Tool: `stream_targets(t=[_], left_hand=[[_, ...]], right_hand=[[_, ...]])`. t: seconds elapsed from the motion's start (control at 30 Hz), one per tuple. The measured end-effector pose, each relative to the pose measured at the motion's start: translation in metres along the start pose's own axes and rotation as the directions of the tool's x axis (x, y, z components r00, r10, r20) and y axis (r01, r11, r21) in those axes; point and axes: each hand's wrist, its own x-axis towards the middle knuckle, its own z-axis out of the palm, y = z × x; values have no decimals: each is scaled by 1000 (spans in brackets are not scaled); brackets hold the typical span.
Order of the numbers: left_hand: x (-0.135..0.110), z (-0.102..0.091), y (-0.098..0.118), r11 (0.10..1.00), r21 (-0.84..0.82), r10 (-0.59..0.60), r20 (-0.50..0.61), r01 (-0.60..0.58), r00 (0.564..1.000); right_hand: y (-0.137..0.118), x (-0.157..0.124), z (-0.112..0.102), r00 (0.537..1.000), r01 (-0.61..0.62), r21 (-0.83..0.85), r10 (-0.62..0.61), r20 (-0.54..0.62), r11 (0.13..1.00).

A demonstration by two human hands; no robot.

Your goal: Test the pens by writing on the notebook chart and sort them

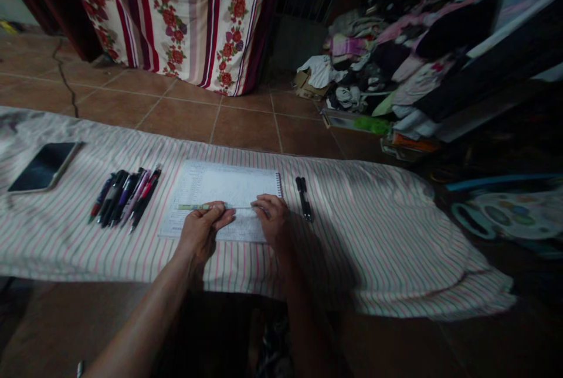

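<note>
I see dark garment (275, 343), pale mottled print, cut too dim to tell. Left of garment: left forearm (147, 313) bare, left hand (202, 227) ungloved. Right of garment: right forearm (301, 307) bare, deeply shadowed; right hand (274, 221) ungloved, slim-fingered.

bare left forearm (149, 306) slanting up and inward, left hand (203, 222) with thumb and fingers pinched together, right forearm (298, 302) shadowed and steeper, right hand (273, 218) near the left but apart, its fingers bent inward

phone (43, 167) 1 | notebook (240, 183) 1 | green pen (189, 207) 1 | paired black pens (303, 196) 2 | bunched pens (125, 195) several, count unclear
</note>
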Motion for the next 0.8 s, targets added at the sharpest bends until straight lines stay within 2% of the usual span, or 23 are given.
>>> stream_targets(t=[0.37,0.63,0.8], left_hand=[[1,-9,14,999,38,-4,-51,6,999],[1,-14,24,999,37,8,-90,-5,996],[1,-16,23,999,33,-4,-53,6,999]], right_hand=[[14,0,-3,998,9,-55,-12,-61,998],[19,-1,2,1000,7,-98,-9,-24,995],[19,0,8,999,28,-105,-31,-26,994]])
